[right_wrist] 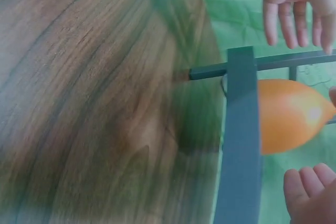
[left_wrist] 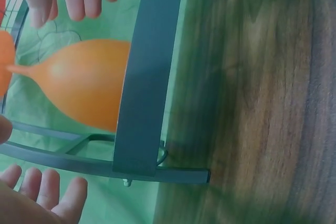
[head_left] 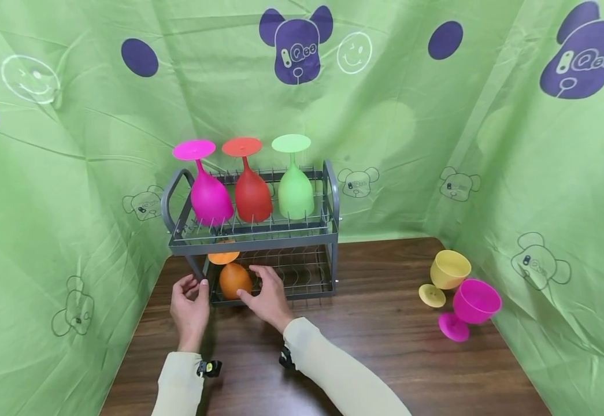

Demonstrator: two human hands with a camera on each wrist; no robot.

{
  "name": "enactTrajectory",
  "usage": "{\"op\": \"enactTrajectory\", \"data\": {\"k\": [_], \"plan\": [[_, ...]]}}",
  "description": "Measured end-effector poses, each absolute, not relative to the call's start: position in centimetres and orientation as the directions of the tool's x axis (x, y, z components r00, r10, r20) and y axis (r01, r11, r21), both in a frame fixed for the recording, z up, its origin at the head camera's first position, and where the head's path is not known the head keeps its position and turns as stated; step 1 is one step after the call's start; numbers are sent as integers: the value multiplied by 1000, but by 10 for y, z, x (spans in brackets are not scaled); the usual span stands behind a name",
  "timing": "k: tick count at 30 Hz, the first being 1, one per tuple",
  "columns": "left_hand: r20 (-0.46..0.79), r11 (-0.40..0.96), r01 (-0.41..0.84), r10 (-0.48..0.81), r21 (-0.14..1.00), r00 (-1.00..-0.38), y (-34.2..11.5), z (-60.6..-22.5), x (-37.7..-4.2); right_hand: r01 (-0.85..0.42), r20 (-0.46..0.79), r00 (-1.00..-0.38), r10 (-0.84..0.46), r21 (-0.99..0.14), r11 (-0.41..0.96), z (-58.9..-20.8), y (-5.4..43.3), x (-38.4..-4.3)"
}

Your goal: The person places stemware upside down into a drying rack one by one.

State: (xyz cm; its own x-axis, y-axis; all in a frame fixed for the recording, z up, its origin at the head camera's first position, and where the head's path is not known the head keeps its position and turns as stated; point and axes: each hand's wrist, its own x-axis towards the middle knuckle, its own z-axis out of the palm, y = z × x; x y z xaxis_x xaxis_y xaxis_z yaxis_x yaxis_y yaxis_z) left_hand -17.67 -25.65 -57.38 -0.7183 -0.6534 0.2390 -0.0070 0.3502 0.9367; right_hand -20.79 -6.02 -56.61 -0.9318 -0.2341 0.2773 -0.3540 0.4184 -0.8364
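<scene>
An orange goblet (head_left: 236, 281) stands upside down at the left end of the lower tier of the dark grey two-tier dish rack (head_left: 260, 243). My right hand (head_left: 267, 297) is just to its right with thumb and fingers spread; the right wrist view shows a gap between these fingertips and the orange bowl (right_wrist: 289, 116). By the rack's front left post is my left hand (head_left: 189, 309), its fingers loosely bent and holding nothing. Upstairs on the rack, a magenta goblet (head_left: 211, 199), a red goblet (head_left: 253, 196) and a light green goblet (head_left: 296, 193) stand inverted in a row.
On the wooden table (head_left: 380, 341) at the right, a yellow goblet (head_left: 449, 270) and another magenta goblet (head_left: 475, 303) lie tilted, close together. Green printed cloth (head_left: 385, 133) encloses the table at the back and sides.
</scene>
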Motion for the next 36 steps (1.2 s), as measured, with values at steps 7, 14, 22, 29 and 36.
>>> {"op": "enactTrajectory", "data": {"k": [7, 14, 22, 29, 36], "plan": [[238, 340, 11, -636, 940, -734, -246, -573, -158, -411, 365, -911, -193, -848, 336, -564, -32, -192], [221, 334, 46, -508, 941, -832, -225, -562, -132, -424, 402, -905, -136, -873, 241, -572, 1, -170], [233, 354, 87, -395, 931, -889, -204, -562, -116, -411, 415, -909, -31, -884, 221, -578, 54, -150], [200, 334, 82, -336, 939, -920, -189, -562, -104, -376, 410, -904, 119, -897, 233, -580, 110, -139], [182, 255, 112, -268, 960, -946, -171, -560, -97, -352, 408, -874, 265, -907, 233, -579, 157, -130]]}}
